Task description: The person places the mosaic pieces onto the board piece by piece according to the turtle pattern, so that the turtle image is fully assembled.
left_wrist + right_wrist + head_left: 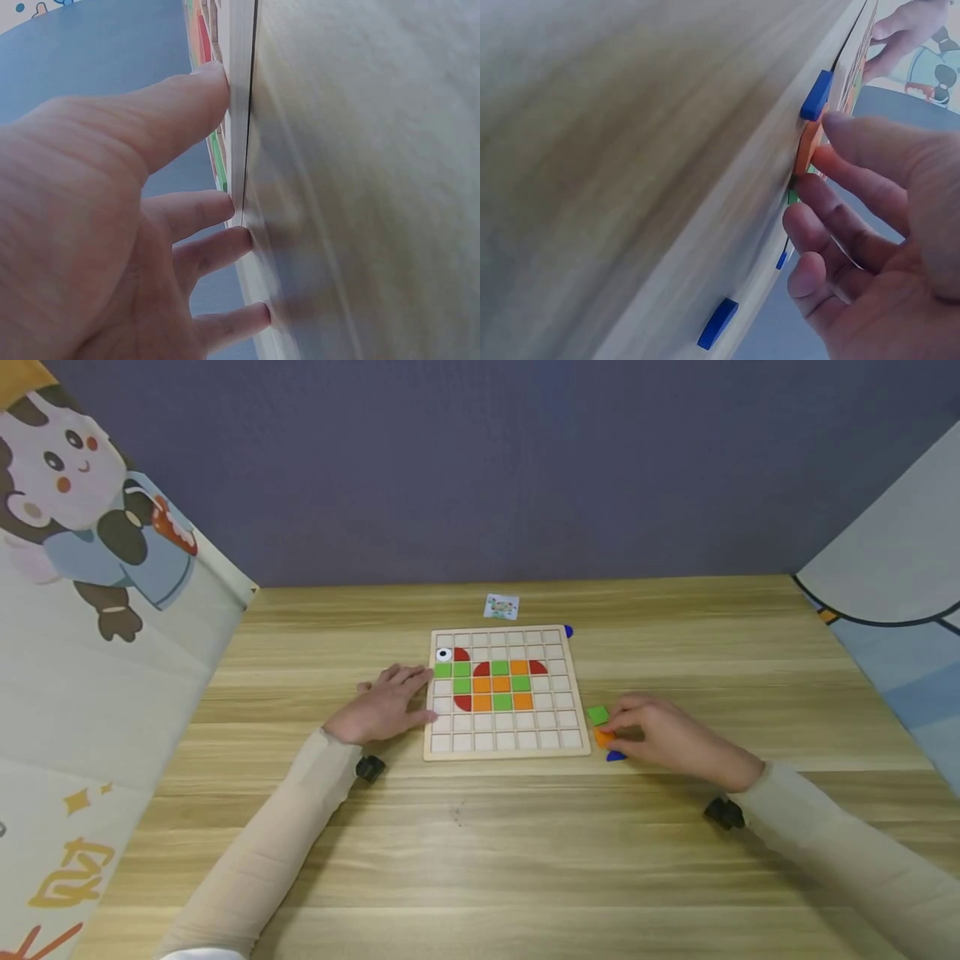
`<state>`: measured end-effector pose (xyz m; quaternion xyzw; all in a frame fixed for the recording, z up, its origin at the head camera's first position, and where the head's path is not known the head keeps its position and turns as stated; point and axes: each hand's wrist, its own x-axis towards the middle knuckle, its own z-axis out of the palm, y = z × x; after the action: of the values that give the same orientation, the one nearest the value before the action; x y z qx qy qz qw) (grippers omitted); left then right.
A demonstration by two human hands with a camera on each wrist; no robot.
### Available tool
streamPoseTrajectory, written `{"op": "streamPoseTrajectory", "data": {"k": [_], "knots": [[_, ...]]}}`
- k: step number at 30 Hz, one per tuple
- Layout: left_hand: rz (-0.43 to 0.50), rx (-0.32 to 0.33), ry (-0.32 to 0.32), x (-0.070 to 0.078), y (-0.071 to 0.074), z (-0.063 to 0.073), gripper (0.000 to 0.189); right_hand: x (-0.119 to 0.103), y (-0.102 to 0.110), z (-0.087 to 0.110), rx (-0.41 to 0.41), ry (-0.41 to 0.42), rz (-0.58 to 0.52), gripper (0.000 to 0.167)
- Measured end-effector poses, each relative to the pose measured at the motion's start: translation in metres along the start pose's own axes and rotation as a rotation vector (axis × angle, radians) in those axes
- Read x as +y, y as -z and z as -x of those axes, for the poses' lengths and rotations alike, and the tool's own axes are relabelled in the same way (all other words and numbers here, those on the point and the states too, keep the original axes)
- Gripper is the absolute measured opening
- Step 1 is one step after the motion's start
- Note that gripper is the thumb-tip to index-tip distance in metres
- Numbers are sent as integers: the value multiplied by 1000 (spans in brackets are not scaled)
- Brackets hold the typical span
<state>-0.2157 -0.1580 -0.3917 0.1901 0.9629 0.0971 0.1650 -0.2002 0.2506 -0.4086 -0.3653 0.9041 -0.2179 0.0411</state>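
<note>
On the wooden board [510, 741] with a square grid lie green, orange and red pieces and a white eye tile [444, 654]. My left hand [384, 703] rests at the board's left edge, fingers spread and thumb against the frame. Right of the board, my right hand [660, 737] pinches an orange tile [806, 148] between thumb and index finger, close to the tabletop. A green square tile [597, 715] lies just beyond its fingertips. A blue rounded piece [616, 756] is on the near side of the orange tile, by the thumb.
A small picture card [501, 607] lies behind the board. Another blue piece [568, 632] sits at the board's far right corner. In the right wrist view one more blue piece [718, 324] lies on the table [480, 860] beyond my fingers. A dark wall [495, 477] stands behind.
</note>
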Motion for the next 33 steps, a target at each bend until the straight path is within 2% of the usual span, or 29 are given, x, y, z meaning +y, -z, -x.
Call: {"op": "streamPoseTrajectory", "data": {"k": [7,11,15,20,25,28,33], "knots": [[7,0,1,-1,-1,1,76,0,-2,-6,-9,-77,21,24],[3,5,-3,-2,-1,1,76,2,-2,-10,46,-30,15,22],[1,12,-5,-2,-1,1,76,0,1,-25,108,15,-11,20],[5,6,-4,-2,-2,-1,76,-3,1,-59,47,-9,-81,24],[18,1,3,-2,-2,-1,76,1,-3,-93,4,-12,-112,20],[18,-2,5,-2,-2,-2,77,4,-6,-104,-15,6,-106,18],[16,0,6,-3,-4,-3,77,3,-9,-110,-26,22,-103,16]]}}
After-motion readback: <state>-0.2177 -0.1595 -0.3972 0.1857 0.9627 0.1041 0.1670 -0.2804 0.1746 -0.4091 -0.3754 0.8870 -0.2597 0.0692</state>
